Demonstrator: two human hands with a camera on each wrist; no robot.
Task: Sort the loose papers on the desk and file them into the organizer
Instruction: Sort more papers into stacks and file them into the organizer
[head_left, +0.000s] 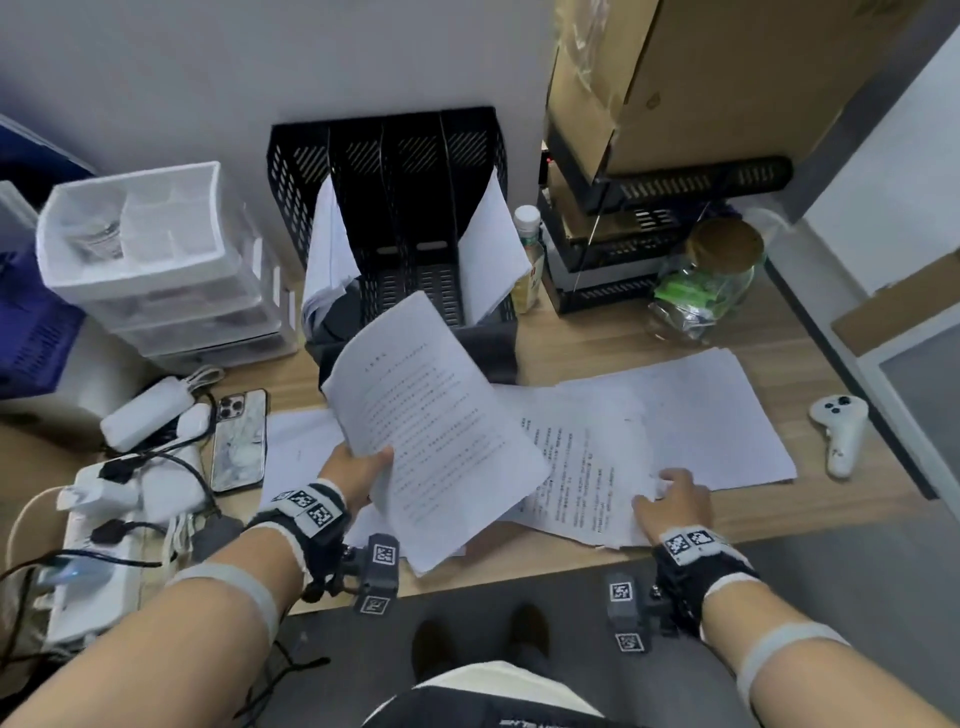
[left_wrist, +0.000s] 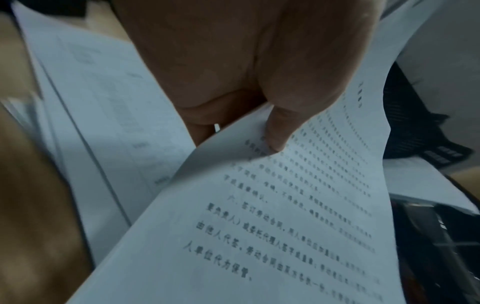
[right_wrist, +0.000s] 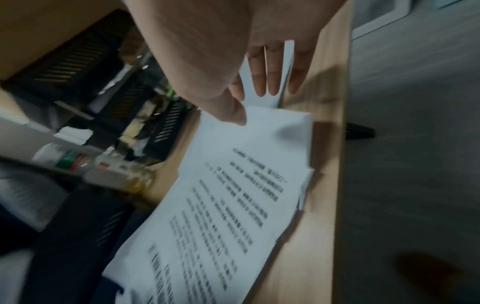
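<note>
My left hand (head_left: 358, 467) pinches a printed sheaf of paper (head_left: 431, 421) by its left edge and holds it lifted above the desk; the thumb (left_wrist: 278, 131) lies on the printed face of that paper (left_wrist: 285, 216). My right hand (head_left: 675, 499) lies with straight, spread fingers (right_wrist: 270, 78) on the loose printed pages (head_left: 582, 467) spread over the desk, seen as a stack of pages (right_wrist: 233, 195) in the right wrist view. The black slotted organizer (head_left: 395, 218) stands at the back against the wall, with white papers in its left and right slots.
White plastic drawers (head_left: 150, 260) stand at the left, with a phone (head_left: 239, 441), chargers and a power strip (head_left: 104, 545) in front. Black trays and a cardboard box (head_left: 701, 78) are at the right rear, beside a glass jar (head_left: 706, 280), a bottle (head_left: 527, 260) and a white controller (head_left: 841, 431).
</note>
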